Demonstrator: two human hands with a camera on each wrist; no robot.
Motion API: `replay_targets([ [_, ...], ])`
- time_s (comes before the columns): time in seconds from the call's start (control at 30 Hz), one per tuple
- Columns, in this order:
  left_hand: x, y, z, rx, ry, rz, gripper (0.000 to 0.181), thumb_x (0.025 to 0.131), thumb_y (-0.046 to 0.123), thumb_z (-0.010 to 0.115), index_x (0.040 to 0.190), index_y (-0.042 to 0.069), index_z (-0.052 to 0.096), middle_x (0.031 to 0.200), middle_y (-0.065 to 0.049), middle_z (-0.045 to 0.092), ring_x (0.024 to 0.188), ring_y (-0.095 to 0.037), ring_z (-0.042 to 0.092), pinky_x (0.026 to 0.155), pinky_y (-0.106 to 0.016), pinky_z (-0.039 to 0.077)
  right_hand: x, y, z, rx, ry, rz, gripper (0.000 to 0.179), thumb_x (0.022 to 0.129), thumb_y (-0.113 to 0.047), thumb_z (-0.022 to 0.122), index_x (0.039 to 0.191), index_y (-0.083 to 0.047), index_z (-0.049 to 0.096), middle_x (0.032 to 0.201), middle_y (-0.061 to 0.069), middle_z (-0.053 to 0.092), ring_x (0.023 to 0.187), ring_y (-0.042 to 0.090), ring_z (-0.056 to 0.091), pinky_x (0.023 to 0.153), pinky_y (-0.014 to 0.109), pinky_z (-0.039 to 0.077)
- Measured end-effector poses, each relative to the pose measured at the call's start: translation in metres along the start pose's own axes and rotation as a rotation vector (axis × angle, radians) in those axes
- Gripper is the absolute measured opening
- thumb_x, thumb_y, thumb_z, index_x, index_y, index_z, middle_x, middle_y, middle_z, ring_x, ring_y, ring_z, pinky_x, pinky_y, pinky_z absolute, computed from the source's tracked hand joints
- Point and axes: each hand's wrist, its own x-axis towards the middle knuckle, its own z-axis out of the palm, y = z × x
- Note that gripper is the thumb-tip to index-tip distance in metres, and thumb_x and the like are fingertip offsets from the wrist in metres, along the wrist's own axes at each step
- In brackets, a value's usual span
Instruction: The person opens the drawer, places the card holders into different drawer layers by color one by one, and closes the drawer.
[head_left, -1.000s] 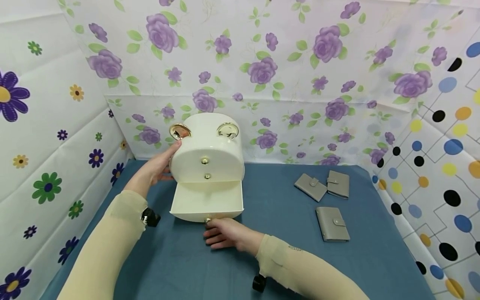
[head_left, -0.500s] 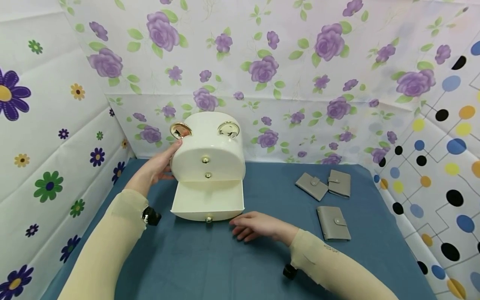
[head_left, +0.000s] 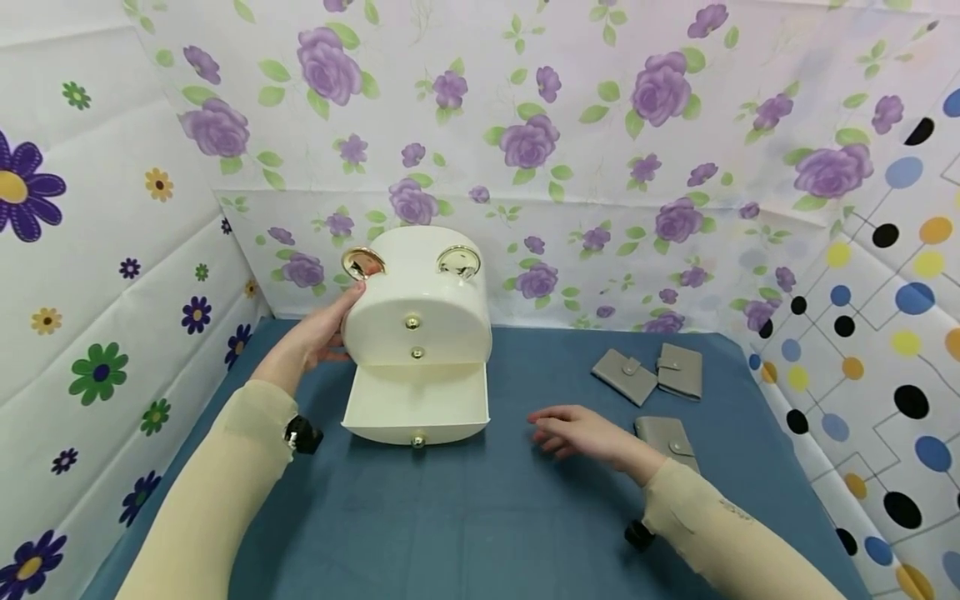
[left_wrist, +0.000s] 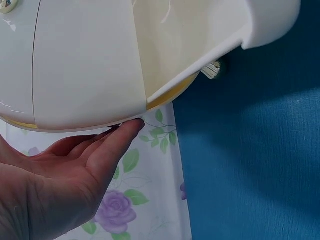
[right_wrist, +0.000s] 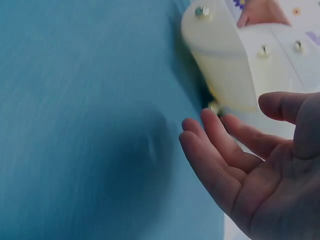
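Observation:
A white storage box (head_left: 416, 287) with gold knobs and two round gold pieces on top stands at centre left in the head view. Its bottom drawer (head_left: 420, 396) is pulled out, and no item shows inside. Against the box's left side rests my left hand (head_left: 309, 333), its fingers extended along the wall in the left wrist view. My right hand (head_left: 581, 435) hovers over the cloth to the right of the drawer, holding nothing, with relaxed fingers. Nearest to it lies a grey wallet (head_left: 666, 439), partly hidden by the right wrist.
Two more grey wallets, a left one (head_left: 625, 377) and a right one (head_left: 680, 372), lie further back on the blue tablecloth (head_left: 450, 533). A floral backdrop (head_left: 585, 142) rises behind the table, with patterned sheets along both sides.
My right hand has let go of the drawer's gold knob and moved right toward the wallets. The left hand stays against the box, and the drawer remains pulled out.

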Motion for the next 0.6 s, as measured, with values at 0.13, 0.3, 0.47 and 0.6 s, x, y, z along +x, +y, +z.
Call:
replay_targets([
  [0.13,0.003,-0.001,0.002,-0.002,-0.006,-0.002,0.117,0.090,0.091,0.049,0.171,0.011,0.022,0.168,-0.024,0.035,0.150,-0.043,0.043,0.119,-0.063,0.037,-0.016,0.010,-0.019,-0.258,0.114,-0.072,0.045,0.114,-0.032,0.057,0.149,-0.003,0.061,0.133,0.016,0.070,0.117,0.031,0.069,0.094,0.049,0.058],
  [0.3,0.003,-0.002,0.002,0.001,-0.016,-0.001,0.116,0.091,0.090,0.047,0.172,0.010,0.021,0.168,-0.025,0.035,0.150,-0.043,0.043,0.119,-0.061,0.038,-0.037,0.025,-0.043,-0.587,0.159,-0.179,0.042,0.109,-0.025,0.067,0.147,-0.005,0.064,0.138,0.014,0.068,0.125,0.034,0.066,0.100,0.054,0.055],
  [0.47,0.004,-0.003,0.000,-0.015,-0.027,-0.004,0.114,0.093,0.089,0.046,0.172,0.011,0.019,0.169,-0.025,0.033,0.150,-0.044,0.042,0.120,-0.062,0.036,-0.054,0.039,-0.064,-0.821,0.128,-0.132,0.051,0.101,-0.030,0.079,0.147,-0.011,0.065,0.147,0.015,0.061,0.135,0.039,0.058,0.104,0.059,0.052],
  [0.6,0.003,-0.004,-0.001,-0.006,-0.035,-0.004,0.115,0.092,0.090,0.044,0.173,0.012,0.016,0.169,-0.025,0.032,0.150,-0.044,0.041,0.120,-0.063,0.036,-0.064,0.050,-0.075,-0.885,0.097,-0.064,0.066,0.093,-0.038,0.087,0.149,-0.014,0.064,0.153,0.019,0.055,0.142,0.046,0.050,0.108,0.065,0.046],
])
